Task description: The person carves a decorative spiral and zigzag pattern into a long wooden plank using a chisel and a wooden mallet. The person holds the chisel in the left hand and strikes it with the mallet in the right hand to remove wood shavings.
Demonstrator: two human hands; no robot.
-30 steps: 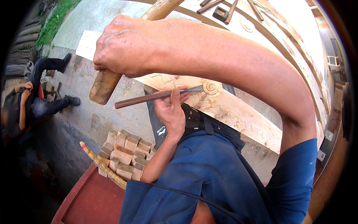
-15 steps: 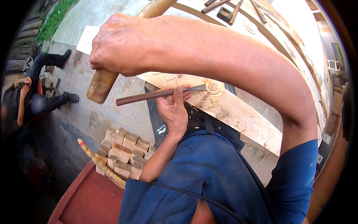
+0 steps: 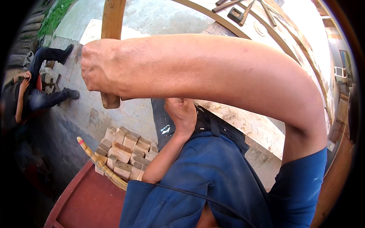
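Observation:
My right hand (image 3: 100,66) is wrapped round a wooden mallet (image 3: 112,19), whose upper part runs out of the top edge and whose lower end pokes out below the fist. The right forearm stretches across the view and covers much of the work. Just beneath it, my left hand (image 3: 181,116) is closed, its fingertips partly hidden; the chisel it held a moment earlier is behind the forearm. A pale wooden board (image 3: 243,123) with zigzag pencil lines lies beyond my lap; its carved spiral is covered by the arm.
Chisels (image 3: 247,13) and a black square block (image 3: 235,15) lie on the bench at upper right. Wood blocks (image 3: 123,150) are piled by a red tabletop (image 3: 91,197), beside a curved banded stick (image 3: 95,159). A seated person (image 3: 28,91) is at far left.
My right hand has moved a little down and left, and the mallet has swung more upright. The forearm has come down over the chisel and the carved spiral. My left hand is now more closed.

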